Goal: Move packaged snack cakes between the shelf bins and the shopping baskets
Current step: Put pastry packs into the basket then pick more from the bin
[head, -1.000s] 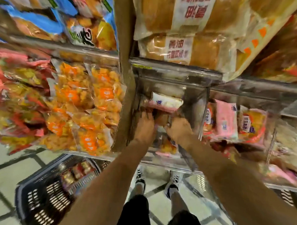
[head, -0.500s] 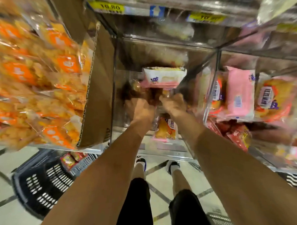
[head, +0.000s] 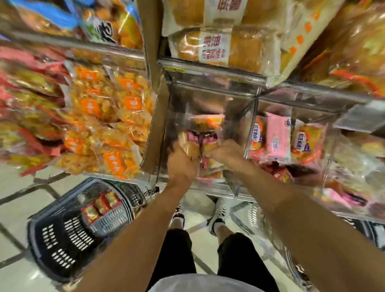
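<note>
Both hands reach into the clear shelf bin (head: pixel 210 98): left hand (head: pixel 181 165) and right hand (head: pixel 227 152) clasp a bunch of snack cakes (head: pixel 198 141) between them. Gathering several probably saves trips to the black basket (head: pixel 59 246).

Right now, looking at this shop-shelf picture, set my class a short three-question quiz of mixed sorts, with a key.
1. True or false: both hands reach into the clear acrylic shelf bin.
2. Which hand is nearer the dark plastic shopping basket on the floor?
3. The basket holds: A) red-wrapped snack packs B) bread loaves C) bottles.

Key:
1. True: left hand and right hand both grip brown packaged snack cakes.
2. Left.
3. A.
</note>
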